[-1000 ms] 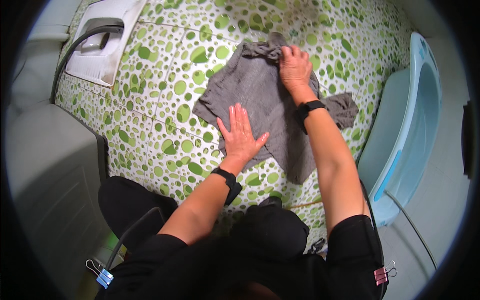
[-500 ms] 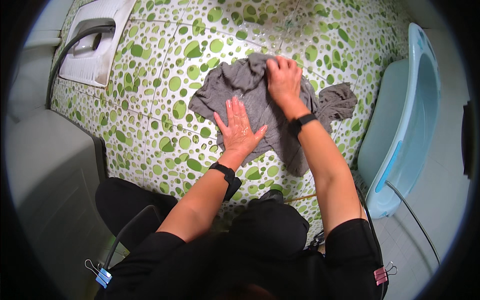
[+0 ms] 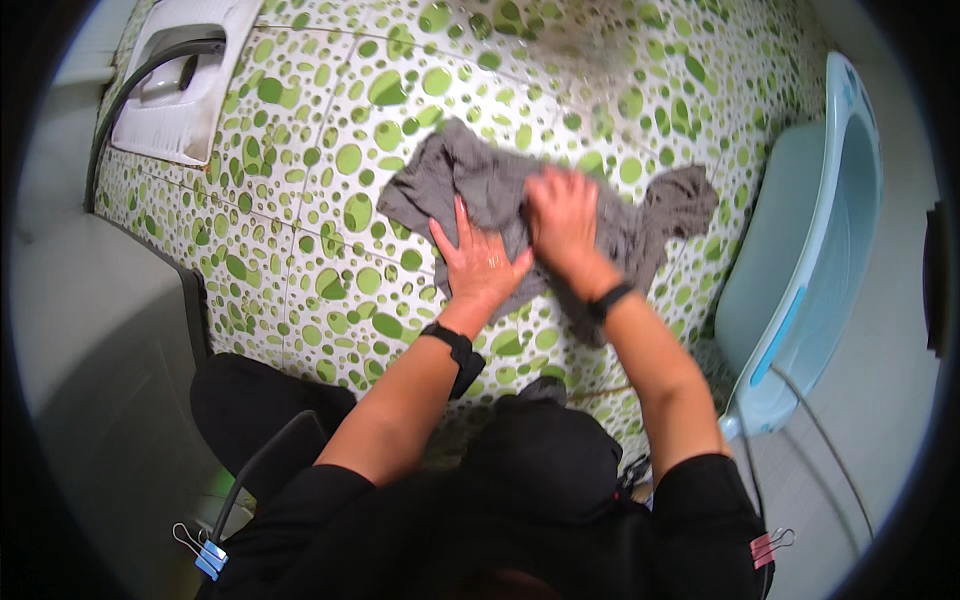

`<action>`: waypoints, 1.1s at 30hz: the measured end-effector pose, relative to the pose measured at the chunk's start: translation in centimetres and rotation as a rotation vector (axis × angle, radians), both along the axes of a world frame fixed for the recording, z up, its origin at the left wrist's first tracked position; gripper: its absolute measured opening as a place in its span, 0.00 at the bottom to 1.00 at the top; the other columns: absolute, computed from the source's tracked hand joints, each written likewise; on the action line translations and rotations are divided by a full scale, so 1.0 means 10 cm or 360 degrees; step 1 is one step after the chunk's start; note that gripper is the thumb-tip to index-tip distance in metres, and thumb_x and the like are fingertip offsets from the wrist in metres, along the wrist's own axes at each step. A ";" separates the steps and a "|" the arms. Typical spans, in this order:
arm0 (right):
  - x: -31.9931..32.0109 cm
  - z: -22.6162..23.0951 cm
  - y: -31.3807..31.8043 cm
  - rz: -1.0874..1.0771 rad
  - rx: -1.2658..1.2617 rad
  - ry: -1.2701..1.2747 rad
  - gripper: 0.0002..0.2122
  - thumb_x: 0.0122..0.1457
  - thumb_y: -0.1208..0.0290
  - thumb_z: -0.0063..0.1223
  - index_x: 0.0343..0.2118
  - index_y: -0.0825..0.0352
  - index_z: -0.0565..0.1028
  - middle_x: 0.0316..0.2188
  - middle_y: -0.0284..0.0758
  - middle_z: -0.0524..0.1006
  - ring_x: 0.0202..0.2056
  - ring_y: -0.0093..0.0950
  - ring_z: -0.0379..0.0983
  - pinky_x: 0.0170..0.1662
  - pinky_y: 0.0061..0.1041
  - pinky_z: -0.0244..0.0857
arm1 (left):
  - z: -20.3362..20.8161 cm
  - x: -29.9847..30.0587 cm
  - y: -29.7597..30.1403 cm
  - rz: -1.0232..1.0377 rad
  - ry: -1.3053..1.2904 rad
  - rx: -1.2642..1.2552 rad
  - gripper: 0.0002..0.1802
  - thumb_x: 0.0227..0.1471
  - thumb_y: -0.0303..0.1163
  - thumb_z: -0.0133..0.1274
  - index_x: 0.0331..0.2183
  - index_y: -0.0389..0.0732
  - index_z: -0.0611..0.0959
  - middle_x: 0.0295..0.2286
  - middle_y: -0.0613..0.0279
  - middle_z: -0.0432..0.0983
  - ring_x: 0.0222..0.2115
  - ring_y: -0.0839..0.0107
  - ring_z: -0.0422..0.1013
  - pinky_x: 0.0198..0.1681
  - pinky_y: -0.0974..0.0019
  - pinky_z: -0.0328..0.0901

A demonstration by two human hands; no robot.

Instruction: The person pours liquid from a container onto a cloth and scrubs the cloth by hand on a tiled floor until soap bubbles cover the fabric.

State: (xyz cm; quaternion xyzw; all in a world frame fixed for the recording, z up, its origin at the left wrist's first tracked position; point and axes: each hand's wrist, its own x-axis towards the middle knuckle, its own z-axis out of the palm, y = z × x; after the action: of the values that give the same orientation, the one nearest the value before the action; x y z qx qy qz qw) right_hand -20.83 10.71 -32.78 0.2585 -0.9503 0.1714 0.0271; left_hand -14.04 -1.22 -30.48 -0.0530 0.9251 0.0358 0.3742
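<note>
Work surface: tiled floor (image 3: 340, 270), white with green rounded spots in many sizes. A dark grey fabric cloth (image 3: 455, 165) lies on it, wrinkled and irregular in outline, in front of the person and under both hands. Its right end spreads out as a rumpled flap; a lower lobe lies beneath the right wrist.

Left hand (image 3: 478, 264): palm down on the cloth's near left part, fingers extended, thumb spread wide and pointing towards the right hand. Skin looks wet. Black wristband (image 3: 460, 356) on this arm.

Right hand (image 3: 563, 215): on the middle of the cloth, fingers curled in and closed on the fabric. Outline blurred; exact finger placement cannot be told. Narrow black wristband (image 3: 609, 300) on this arm. The two hands are near each other, left thumb just beside the right hand.

Surroundings: light-blue oval plastic tub (image 3: 765, 235) to the right, tipped up on its side. White ceramic squat toilet (image 3: 160, 137) at far left, with a black flexible hose (image 3: 106, 125) curving from its bowl. Large grey box-shaped object (image 3: 110, 330) at left. Blue metal binder clip (image 3: 211, 558) near the left sleeve; pink metal binder clip (image 3: 763, 551) on the right.
</note>
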 end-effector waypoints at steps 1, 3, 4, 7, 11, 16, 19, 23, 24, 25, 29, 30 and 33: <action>-0.26 -0.06 0.01 -0.0044 -0.0047 0.0108 0.12 0.46 0.72 0.54 0.37 0.56 0.72 0.41 0.34 0.71 0.44 0.38 0.64 0.46 0.39 0.55 | -0.22 0.18 -0.02 0.0145 0.0570 0.0140 0.50 0.48 0.65 0.39 0.57 0.29 0.60 0.60 0.49 0.49 0.64 0.56 0.34 0.58 0.32 0.25; -0.79 -0.14 0.11 -0.0307 0.0071 0.0207 0.13 0.48 0.71 0.55 0.38 0.54 0.72 0.42 0.31 0.71 0.46 0.37 0.64 0.49 0.39 0.55 | -0.31 0.22 0.02 0.0165 0.0761 0.0165 0.53 0.47 0.66 0.40 0.58 0.29 0.57 0.62 0.48 0.42 0.64 0.56 0.31 0.59 0.33 0.24; -1.05 -0.18 0.20 -0.0461 0.0114 0.0181 0.12 0.50 0.68 0.54 0.39 0.52 0.72 0.42 0.30 0.72 0.47 0.37 0.64 0.48 0.40 0.56 | -0.30 0.19 0.01 0.0172 0.0871 0.0176 0.54 0.46 0.67 0.40 0.58 0.29 0.56 0.62 0.48 0.39 0.64 0.56 0.30 0.59 0.34 0.23; -1.42 -0.18 0.37 -0.0728 -0.0029 0.0090 0.09 0.54 0.66 0.50 0.39 0.55 0.72 0.39 0.34 0.72 0.39 0.41 0.66 0.40 0.39 0.61 | -0.25 0.13 0.02 0.0157 0.0798 0.0233 0.55 0.46 0.67 0.40 0.59 0.29 0.53 0.63 0.50 0.35 0.64 0.57 0.28 0.59 0.35 0.23; -0.52 0.17 -0.06 0.0025 -0.0343 -0.0056 0.05 0.49 0.75 0.47 0.31 0.64 0.71 0.30 0.40 0.69 0.32 0.41 0.64 0.33 0.40 0.57 | -0.23 0.16 -0.02 0.0179 0.0656 0.0204 0.51 0.48 0.65 0.40 0.60 0.34 0.53 0.62 0.51 0.39 0.64 0.57 0.31 0.59 0.34 0.26; 0.38 0.12 -0.26 0.0524 -0.0095 -0.0173 0.14 0.44 0.74 0.52 0.37 0.54 0.74 0.44 0.36 0.70 0.45 0.40 0.63 0.48 0.45 0.55 | -0.55 0.33 -0.01 -0.0535 0.0485 -0.0753 0.43 0.52 0.61 0.36 0.61 0.43 0.55 0.60 0.58 0.48 0.62 0.59 0.41 0.60 0.36 0.27; -0.49 -0.03 -0.22 0.0388 0.0252 0.0112 0.16 0.45 0.73 0.52 0.40 0.53 0.73 0.45 0.35 0.71 0.46 0.40 0.64 0.47 0.46 0.56 | -0.25 0.19 -0.02 0.0226 0.0692 0.0201 0.52 0.47 0.64 0.43 0.58 0.30 0.56 0.60 0.53 0.48 0.62 0.56 0.41 0.60 0.34 0.29; -1.60 -0.18 -0.03 -0.0512 0.0093 0.0185 0.12 0.50 0.72 0.50 0.38 0.51 0.74 0.41 0.30 0.73 0.42 0.39 0.67 0.43 0.40 0.62 | -0.26 0.13 0.01 0.0165 0.0840 0.0215 0.55 0.45 0.66 0.43 0.59 0.29 0.55 0.62 0.50 0.38 0.64 0.58 0.31 0.59 0.35 0.25; -1.74 -0.18 0.04 -0.0649 0.0016 0.0073 0.10 0.51 0.70 0.50 0.37 0.50 0.74 0.40 0.28 0.74 0.41 0.40 0.68 0.40 0.41 0.63 | -0.24 0.09 0.02 0.0167 0.0837 0.0250 0.55 0.45 0.66 0.43 0.59 0.29 0.55 0.63 0.51 0.37 0.64 0.58 0.31 0.60 0.35 0.25; -1.76 -0.25 0.12 -0.0522 -0.0188 0.0036 0.08 0.52 0.69 0.50 0.36 0.53 0.75 0.37 0.33 0.74 0.37 0.42 0.69 0.37 0.40 0.66 | -0.24 0.12 0.04 0.0185 0.0795 0.0292 0.55 0.44 0.66 0.43 0.59 0.29 0.55 0.63 0.51 0.37 0.64 0.58 0.30 0.60 0.35 0.25; -0.61 0.28 -0.39 0.0165 -0.0110 -0.0130 0.06 0.47 0.73 0.50 0.30 0.61 0.73 0.30 0.39 0.70 0.32 0.40 0.65 0.34 0.41 0.58 | -0.26 0.17 -0.04 0.0198 0.0604 0.0176 0.55 0.44 0.66 0.44 0.60 0.34 0.52 0.63 0.52 0.37 0.64 0.59 0.29 0.60 0.36 0.25; -0.18 0.43 -0.55 0.0218 -0.0012 -0.0250 0.08 0.44 0.71 0.52 0.30 0.58 0.73 0.33 0.36 0.71 0.37 0.38 0.65 0.41 0.41 0.57 | -0.35 0.20 -0.05 0.0167 0.0556 0.0173 0.51 0.45 0.64 0.44 0.62 0.44 0.51 0.62 0.54 0.40 0.63 0.58 0.34 0.60 0.36 0.28; 0.31 0.30 -0.65 0.0583 -0.0224 -0.0100 0.09 0.44 0.67 0.53 0.31 0.56 0.73 0.38 0.33 0.72 0.42 0.36 0.66 0.46 0.40 0.56 | -0.79 0.38 0.01 -0.0172 0.0841 -0.0312 0.49 0.44 0.61 0.47 0.61 0.46 0.52 0.61 0.55 0.45 0.62 0.58 0.39 0.58 0.35 0.33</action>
State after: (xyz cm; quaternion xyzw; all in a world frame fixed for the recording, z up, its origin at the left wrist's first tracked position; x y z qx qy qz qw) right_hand -17.73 4.19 -29.75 0.4190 -0.8734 0.2476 -0.0162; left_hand -10.24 -1.11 -38.38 -0.0284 0.9911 -0.0612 0.1147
